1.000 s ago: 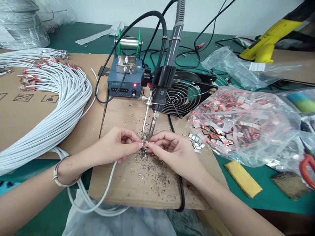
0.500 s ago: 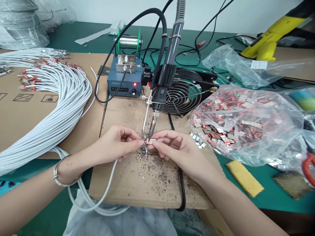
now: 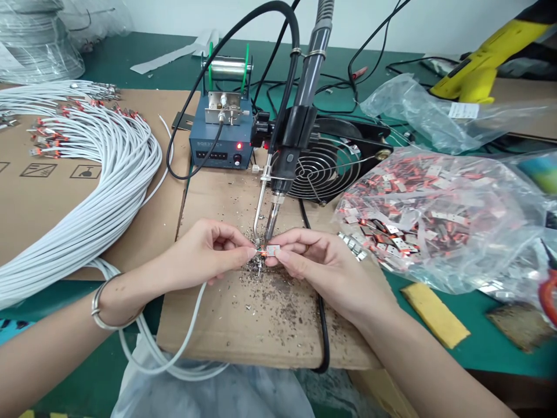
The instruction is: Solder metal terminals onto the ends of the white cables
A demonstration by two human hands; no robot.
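Note:
Pinched between the thumb and fingertips of my left hand (image 3: 221, 252) is the end of a white cable (image 3: 195, 325), which loops down below the wrist. My right hand (image 3: 311, 258) is closed on a small metal connector tab (image 3: 274, 250) with an orange part. Cable end and tab meet between my fingertips. Directly above them stands a clamped soldering iron (image 3: 272, 217), its tip close to the joint; fingers and tab partly hide whether it touches. A thin metal solder feed tube (image 3: 260, 212) comes down beside the tip.
A blue solder feeder (image 3: 221, 142) carrying a solder spool (image 3: 228, 68) and a black fan (image 3: 324, 168) stand behind. At left lies a cable bundle (image 3: 117, 191). To the right are a bag of connector tabs (image 3: 426, 197), a yellow sponge (image 3: 435, 313) and red-handled pliers (image 3: 549, 290). Debris dots the cardboard (image 3: 209, 337).
The metal tab has shifted slightly right and turned, so more of its flat face shows. Both hands keep their pinch beneath the iron. The view has moved slightly.

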